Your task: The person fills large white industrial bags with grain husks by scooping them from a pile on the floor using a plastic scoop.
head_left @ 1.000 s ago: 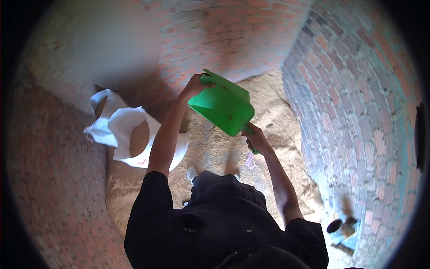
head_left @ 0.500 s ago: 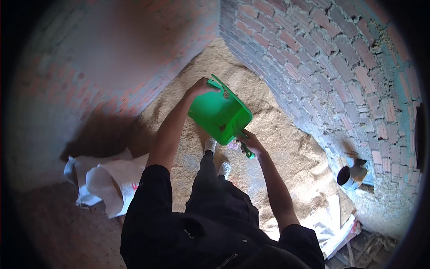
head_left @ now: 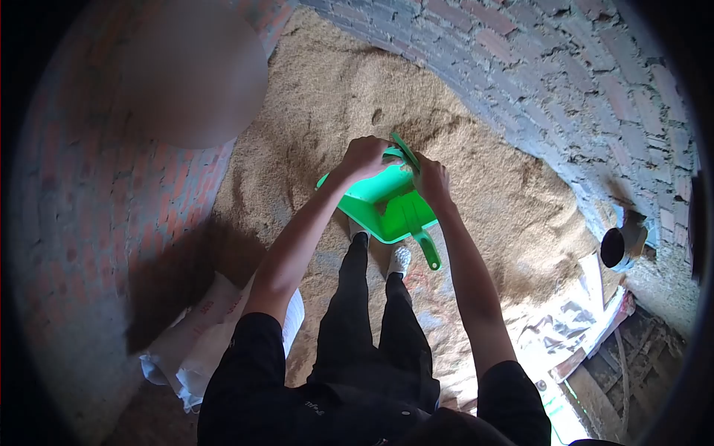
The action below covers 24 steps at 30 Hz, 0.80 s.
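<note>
A bright green plastic dustpan [head_left: 401,212] is held in front of me over the grain-like floor covering, its inside facing me. My left hand [head_left: 364,157] is closed on its far rim. My right hand [head_left: 433,180] grips the far right part of the rim, close to my left hand. The dustpan's handle [head_left: 427,250] points down towards me, with no hand on it. A little brown residue shows inside the pan. Both sets of fingertips are partly hidden behind the rim.
Loose tan, grain-like material [head_left: 320,82] covers the floor around my feet. Brick walls [head_left: 520,67] rise on both sides. White sacks [head_left: 216,327] lie at left. A pipe [head_left: 623,244] juts from the right wall; boards and a plastic sheet [head_left: 573,320] lie lower right.
My right hand has left the dustpan's handle and moved up to its rim. My left hand has shifted right along the rim. The view has swung, showing more floor.
</note>
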Each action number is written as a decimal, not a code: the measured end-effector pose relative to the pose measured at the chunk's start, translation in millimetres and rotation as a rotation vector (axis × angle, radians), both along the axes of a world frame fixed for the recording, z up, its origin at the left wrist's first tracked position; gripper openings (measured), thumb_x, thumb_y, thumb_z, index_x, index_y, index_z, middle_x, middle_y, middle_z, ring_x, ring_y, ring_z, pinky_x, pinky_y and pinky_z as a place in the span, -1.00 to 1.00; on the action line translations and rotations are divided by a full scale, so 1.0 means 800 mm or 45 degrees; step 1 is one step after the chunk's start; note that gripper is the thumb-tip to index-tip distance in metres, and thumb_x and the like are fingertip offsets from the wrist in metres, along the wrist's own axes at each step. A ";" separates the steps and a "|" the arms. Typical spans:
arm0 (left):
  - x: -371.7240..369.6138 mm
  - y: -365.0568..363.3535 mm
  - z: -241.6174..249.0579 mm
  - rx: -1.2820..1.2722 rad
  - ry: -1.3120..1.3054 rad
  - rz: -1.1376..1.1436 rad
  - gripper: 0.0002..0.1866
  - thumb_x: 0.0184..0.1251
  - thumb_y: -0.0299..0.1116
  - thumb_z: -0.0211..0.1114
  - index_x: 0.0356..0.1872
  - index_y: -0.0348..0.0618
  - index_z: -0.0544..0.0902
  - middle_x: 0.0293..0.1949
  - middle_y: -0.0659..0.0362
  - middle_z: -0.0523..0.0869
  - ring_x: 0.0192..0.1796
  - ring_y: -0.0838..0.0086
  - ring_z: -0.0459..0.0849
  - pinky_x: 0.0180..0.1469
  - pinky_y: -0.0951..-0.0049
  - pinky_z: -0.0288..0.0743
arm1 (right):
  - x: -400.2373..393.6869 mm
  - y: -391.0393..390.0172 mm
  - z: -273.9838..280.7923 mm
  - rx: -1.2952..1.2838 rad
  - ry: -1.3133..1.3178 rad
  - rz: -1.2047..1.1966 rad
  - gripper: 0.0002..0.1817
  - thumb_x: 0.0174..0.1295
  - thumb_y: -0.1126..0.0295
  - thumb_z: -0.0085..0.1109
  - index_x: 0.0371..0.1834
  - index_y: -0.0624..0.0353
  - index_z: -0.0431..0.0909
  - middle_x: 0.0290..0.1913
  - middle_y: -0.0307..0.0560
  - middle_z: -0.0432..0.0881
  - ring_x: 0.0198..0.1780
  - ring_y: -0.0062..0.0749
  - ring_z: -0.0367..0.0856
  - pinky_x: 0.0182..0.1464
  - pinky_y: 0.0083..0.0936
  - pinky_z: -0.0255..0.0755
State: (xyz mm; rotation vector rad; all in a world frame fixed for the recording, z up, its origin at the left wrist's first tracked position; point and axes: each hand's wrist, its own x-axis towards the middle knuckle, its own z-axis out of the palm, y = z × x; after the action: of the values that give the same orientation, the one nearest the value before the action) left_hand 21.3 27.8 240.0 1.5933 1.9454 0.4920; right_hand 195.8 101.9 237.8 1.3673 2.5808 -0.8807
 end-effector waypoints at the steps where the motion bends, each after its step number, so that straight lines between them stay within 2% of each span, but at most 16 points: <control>1: 0.002 0.004 -0.017 -0.018 -0.011 -0.016 -0.58 0.06 0.09 0.33 -0.17 0.03 0.69 -0.37 0.03 0.71 -0.27 0.15 0.70 -0.16 0.18 0.54 | -0.004 -0.002 -0.020 -0.018 -0.011 -0.016 -0.63 0.16 0.40 0.04 0.06 -0.16 0.52 -0.28 0.09 0.66 -0.17 0.05 0.62 -0.02 -0.07 0.42; 3: 0.004 0.012 -0.045 -0.285 -0.028 0.238 -0.55 0.03 0.10 0.35 -0.16 0.03 0.68 -0.35 0.05 0.72 -0.25 0.17 0.70 -0.16 0.19 0.55 | -0.007 -0.007 -0.063 -0.006 -0.075 -0.039 -0.64 0.17 0.43 -0.02 0.03 -0.14 0.53 -0.26 0.09 0.65 -0.15 0.03 0.61 -0.05 -0.05 0.42; 4: 0.005 0.014 -0.065 -0.346 -0.053 0.258 -0.50 0.00 0.10 0.37 -0.16 -0.06 0.67 -0.32 -0.01 0.71 -0.21 0.16 0.70 -0.17 0.19 0.56 | -0.004 -0.009 -0.088 -0.038 -0.056 -0.057 -0.64 0.16 0.44 -0.02 0.03 -0.14 0.53 -0.25 0.10 0.65 -0.14 0.05 0.61 -0.07 -0.05 0.43; 8: 0.021 0.026 -0.144 -0.539 0.029 0.189 -0.51 0.00 0.05 0.38 -0.16 -0.12 0.66 -0.30 0.00 0.71 -0.19 0.15 0.71 -0.15 0.18 0.57 | 0.012 -0.027 -0.158 -0.052 -0.105 -0.157 -0.66 0.14 0.41 0.02 0.01 -0.12 0.54 -0.24 0.11 0.65 -0.14 0.07 0.60 -0.07 -0.06 0.43; 11: 0.034 0.033 -0.176 -0.631 0.025 0.197 -0.54 -0.02 0.01 0.41 -0.18 -0.10 0.66 -0.25 -0.01 0.71 -0.16 0.12 0.70 -0.14 0.15 0.56 | 0.017 -0.028 -0.173 -0.170 -0.163 -0.247 -0.68 0.12 0.36 0.08 -0.02 -0.13 0.57 -0.22 0.13 0.64 -0.09 0.07 0.59 0.00 -0.06 0.42; 13: 0.040 0.038 -0.195 -0.680 -0.026 0.268 -0.53 -0.03 -0.02 0.43 -0.21 -0.17 0.66 -0.25 -0.05 0.70 -0.14 0.10 0.69 -0.12 0.15 0.56 | 0.021 -0.021 -0.183 -0.261 -0.244 -0.274 -0.68 0.12 0.31 0.09 -0.03 -0.14 0.58 -0.19 0.14 0.63 -0.09 0.07 0.59 0.01 -0.04 0.40; 15: 0.045 0.040 -0.208 -0.721 -0.043 0.260 -0.53 -0.03 -0.01 0.43 -0.22 -0.18 0.65 -0.24 -0.06 0.70 -0.14 0.10 0.69 -0.13 0.15 0.56 | 0.029 -0.021 -0.189 -0.241 -0.278 -0.265 -0.67 0.10 0.29 0.11 -0.02 -0.13 0.58 -0.18 0.14 0.63 -0.06 0.09 0.57 0.02 -0.05 0.40; 17: 0.043 0.041 -0.222 -0.755 -0.053 0.252 -0.52 -0.03 -0.01 0.44 -0.22 -0.20 0.65 -0.24 -0.07 0.70 -0.14 0.11 0.70 -0.13 0.15 0.56 | 0.030 -0.019 -0.192 -0.276 -0.274 -0.292 -0.73 0.08 0.32 0.12 -0.12 -0.04 0.60 -0.17 0.15 0.63 -0.05 0.09 0.58 -0.02 -0.07 0.43; 19: 0.040 0.036 -0.251 -0.803 -0.103 0.337 -0.51 -0.04 0.01 0.44 -0.24 -0.22 0.65 -0.26 -0.07 0.69 -0.18 0.15 0.70 -0.14 0.17 0.57 | 0.031 -0.023 -0.192 -0.264 -0.266 -0.284 -0.72 0.07 0.31 0.13 -0.12 -0.03 0.60 -0.15 0.16 0.63 -0.04 0.09 0.58 0.00 -0.08 0.43; 24: 0.039 0.028 -0.263 -0.685 -0.113 0.184 -0.50 -0.04 0.03 0.44 -0.26 -0.21 0.64 -0.31 0.00 0.69 -0.28 0.19 0.70 -0.15 0.25 0.52 | 0.038 -0.016 -0.200 -0.375 -0.286 -0.274 -0.66 0.00 0.22 0.24 -0.12 0.02 0.59 -0.13 0.15 0.63 -0.01 0.07 0.57 0.02 -0.10 0.42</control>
State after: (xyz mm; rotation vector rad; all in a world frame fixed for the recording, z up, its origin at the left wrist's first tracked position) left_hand 52.8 50.3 29.5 1.0791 1.9219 0.0739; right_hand 225.9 89.4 77.8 1.5692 2.0730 -1.0216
